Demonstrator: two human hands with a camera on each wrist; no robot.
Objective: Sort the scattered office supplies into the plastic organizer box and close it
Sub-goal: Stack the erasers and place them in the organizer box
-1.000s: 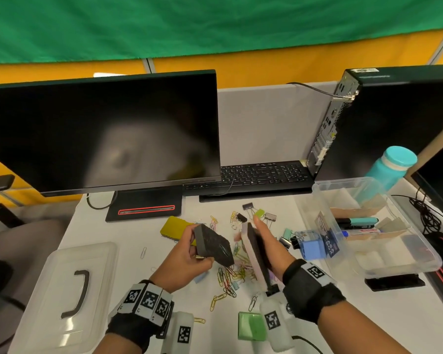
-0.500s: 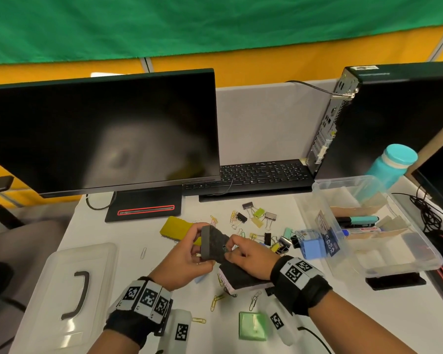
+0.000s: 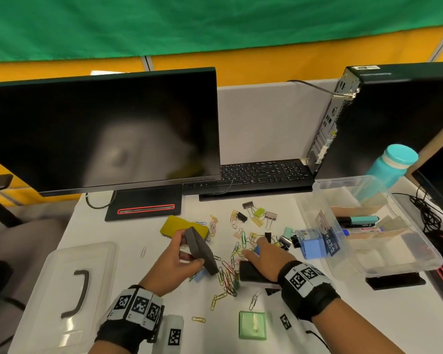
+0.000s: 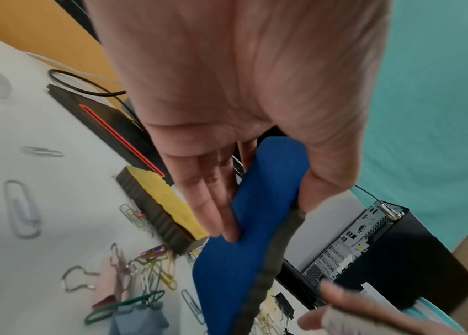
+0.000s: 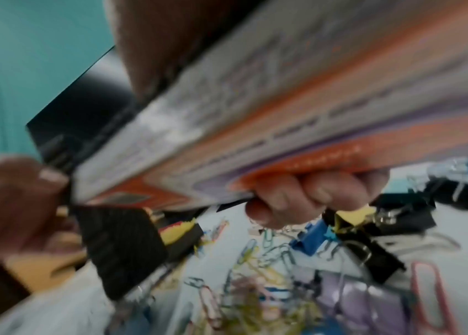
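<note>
Blue-faced eraser (image 4: 244,238) stands on edge in the left hand (image 3: 173,267), pinched between thumb and fingers above the paper clips (image 3: 228,274), long axis running far-left to near-right; right hand (image 3: 262,260) grips an orange-edged eraser (image 5: 298,127); organizer box (image 3: 407,264) sits open, far right.

The organizer box (image 3: 404,261) and its lid (image 3: 69,290) are clear, glossy plastic. The eraser (image 4: 244,260) in the left hand (image 4: 241,95) has a matt blue felt face on dark, rough foam. Thin wire paper clips (image 3: 226,277) lie on the smooth white worktop (image 3: 128,226).
</note>
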